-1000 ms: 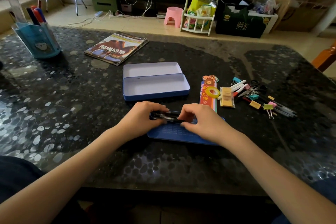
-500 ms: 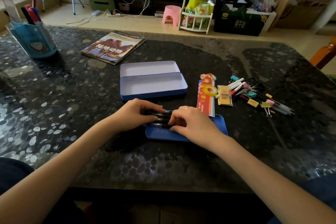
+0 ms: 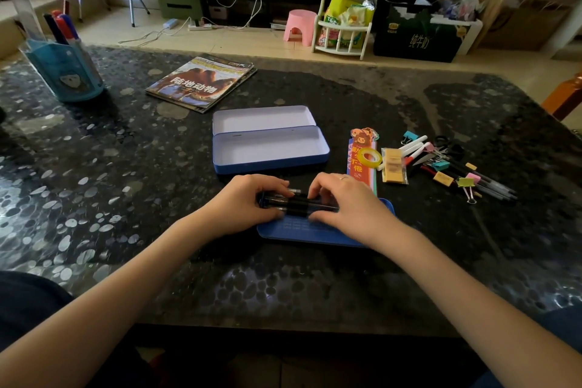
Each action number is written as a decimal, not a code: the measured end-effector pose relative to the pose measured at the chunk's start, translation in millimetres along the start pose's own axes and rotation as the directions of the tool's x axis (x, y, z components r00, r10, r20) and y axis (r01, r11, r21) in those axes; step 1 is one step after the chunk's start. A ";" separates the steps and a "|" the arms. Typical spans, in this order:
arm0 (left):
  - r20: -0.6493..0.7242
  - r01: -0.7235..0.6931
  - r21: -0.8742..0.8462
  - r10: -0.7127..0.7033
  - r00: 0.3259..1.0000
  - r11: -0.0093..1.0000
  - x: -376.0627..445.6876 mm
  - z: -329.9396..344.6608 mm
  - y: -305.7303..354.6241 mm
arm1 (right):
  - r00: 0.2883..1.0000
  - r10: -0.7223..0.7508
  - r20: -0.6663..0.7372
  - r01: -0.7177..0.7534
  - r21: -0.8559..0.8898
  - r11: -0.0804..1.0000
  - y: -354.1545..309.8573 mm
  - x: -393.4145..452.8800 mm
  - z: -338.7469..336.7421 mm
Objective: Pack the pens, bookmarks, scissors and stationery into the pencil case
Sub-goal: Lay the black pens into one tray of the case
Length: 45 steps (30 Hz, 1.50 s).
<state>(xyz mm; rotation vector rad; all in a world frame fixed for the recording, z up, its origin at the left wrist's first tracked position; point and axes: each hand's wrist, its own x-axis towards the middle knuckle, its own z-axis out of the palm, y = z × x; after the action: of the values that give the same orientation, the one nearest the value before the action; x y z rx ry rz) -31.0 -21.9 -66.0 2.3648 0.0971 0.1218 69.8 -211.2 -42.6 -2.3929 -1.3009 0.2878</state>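
I noted both hands at the near blue tray (image 3: 318,231), which sat just in front of the open pencil case (image 3: 271,151). The left hand (image 3: 248,201) and the right hand (image 3: 349,206) each had fingers curled over opposite ends of a bundle of dark pens (image 3: 297,203), which lay lengthwise across the tray's far edge.

Compared with a second before, the bundle had come down from a raised hold to lie in the tray, and the hands had closed in over it. Between the last half second and this moment I recorded little further movement beyond a slight settling of the fingers. I judged that the pens were being seated and straightened, not carried.

The case proper, lid hinged back, held nothing I could see. The bookmarks (image 3: 362,161), tape roll (image 3: 371,157), scissors (image 3: 448,148) and binder clips (image 3: 466,183) remained untouched in a loose group to the right, with further pens (image 3: 491,189) among them.

My assessment: one batch of pens was nearly placed; the bulk of the packing was outstanding. Whether the tray belonged inside the case I could not confirm.
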 end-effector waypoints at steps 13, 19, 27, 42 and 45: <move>0.174 -0.011 0.208 -0.026 0.984 0.978 -8.8 2.0 15.4 | 0.975 0.220 0.044 -0.224 0.128 0.966 45.3 -5.0 -42.1; 0.068 0.074 0.151 -0.085 0.994 0.986 -3.4 12.5 16.2 | 0.932 0.313 -0.181 -0.305 0.070 0.950 78.8 2.0 -52.2; 0.091 0.102 0.146 -0.116 0.989 0.984 -7.6 9.4 28.9 | 0.810 0.494 -0.318 -0.582 -0.329 0.743 159.2 -5.4 -95.1; 0.160 0.083 0.278 -0.132 0.978 0.957 -3.5 4.4 17.3 | 0.723 0.629 -0.286 -0.685 -0.178 0.706 185.1 7.2 -85.8; 0.201 0.072 0.285 -0.133 0.970 0.956 -3.3 -0.2 11.0 | 0.693 0.645 -0.321 -0.707 -0.132 0.694 188.3 5.1 -91.6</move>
<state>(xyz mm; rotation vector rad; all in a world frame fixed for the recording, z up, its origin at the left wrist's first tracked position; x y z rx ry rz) -33.9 -30.0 -58.3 2.6285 0.1392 -0.2170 248.0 -321.2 -42.8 -2.9337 -0.2794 0.0086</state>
